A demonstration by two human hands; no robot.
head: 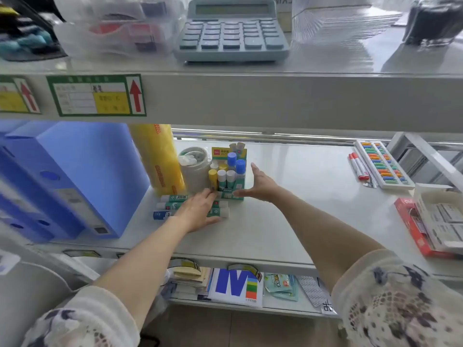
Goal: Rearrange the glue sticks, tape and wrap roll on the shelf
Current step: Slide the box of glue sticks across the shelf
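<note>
Pale grey metal shelving point(275, 101) in even daylight, with a tiled floor point(225, 329) showing beneath.

Your left hand point(198, 209) covers the middle of the loose glue sticks point(172, 198) lying on the shelf point(288, 221), so you cannot count them. The upper shelf board point(250, 101) cuts off the top of the yellow wrap roll point(160, 159). The tape roll point(194, 169) is partly hidden behind the glue stick box point(229, 194). Print on the shelf label point(96, 95) is too blurred to read. The red box point(416, 229) runs off the right edge.
</note>
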